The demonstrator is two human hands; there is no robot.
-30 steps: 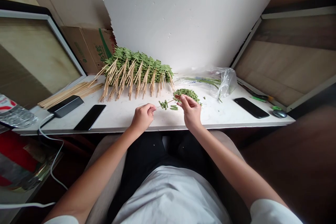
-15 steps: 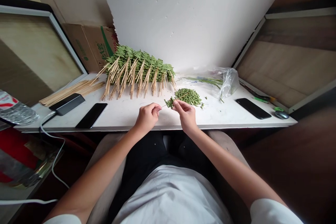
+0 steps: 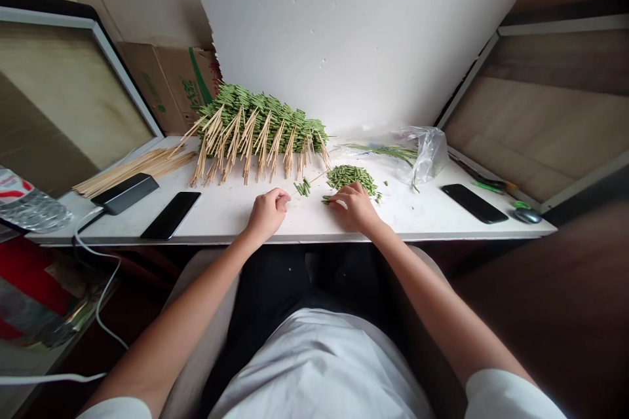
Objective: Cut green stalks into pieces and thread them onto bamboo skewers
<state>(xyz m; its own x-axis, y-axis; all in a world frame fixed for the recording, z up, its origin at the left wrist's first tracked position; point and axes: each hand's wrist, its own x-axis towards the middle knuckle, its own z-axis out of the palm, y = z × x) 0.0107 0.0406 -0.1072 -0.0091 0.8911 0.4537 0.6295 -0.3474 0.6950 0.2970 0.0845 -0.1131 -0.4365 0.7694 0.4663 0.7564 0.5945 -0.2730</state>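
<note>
Workstation arranged about the pile of cut green pieces [image 3: 351, 175], from which all places are given. Beyond the pile stands a tall white board [image 3: 363, 33], with framed panels [image 3: 550, 111] farther out on either side. The white table [image 3: 226, 213] under the pile is lightly specked. To the pile's left, the stack of loaded skewers [image 3: 265, 118] lies in layers, bare ends fanned forward; a knock against these ends could set it sliding. To the pile's right rests a clear plastic bag [image 3: 427, 150]. The right hand [image 3: 354, 208], at the pile's front, bends its fingers down beside loose pieces [image 3: 325, 199]; whether it grips any cannot be told. A careless sweep there could scatter the pile. The left hand [image 3: 268, 213], left of the pile, is pinched narrow, apparently on the near end of a skewer [image 3: 318, 177] pointing toward the pile. Its threaded pieces [image 3: 303, 187] could split under an off-centre push, or slip off if tilted.
</note>
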